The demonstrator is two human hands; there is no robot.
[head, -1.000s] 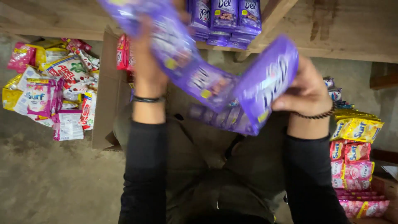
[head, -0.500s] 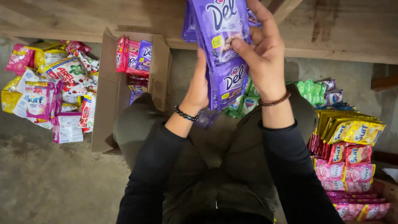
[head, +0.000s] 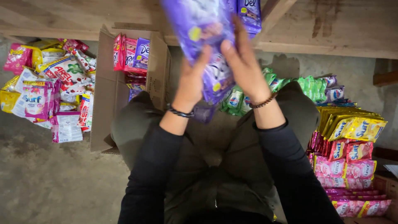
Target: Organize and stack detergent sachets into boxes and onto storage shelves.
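Observation:
Both my hands are raised in front of me, pressed on a stack of purple sachet strips (head: 203,37). My left hand (head: 192,79) grips the stack from the left side. From the right, my right hand (head: 242,62) lies flat against it with the fingers pointing up. The lower end of the purple strips hangs down between my wrists above my lap. More purple sachets (head: 248,14) lie on the wooden shelf (head: 331,33) just behind my hands.
An opened cardboard box (head: 107,95) with red, pink and purple sachets stands on the left. A pile of mixed detergent packets (head: 49,87) lies further left on the concrete floor. Green sachets (head: 298,85) and stacks of yellow and pink sachets (head: 352,153) lie to the right.
The long purple strip, spread wide between my hands a second ago, has been folded together into one stack. My hands have come close together and lifted it slightly.

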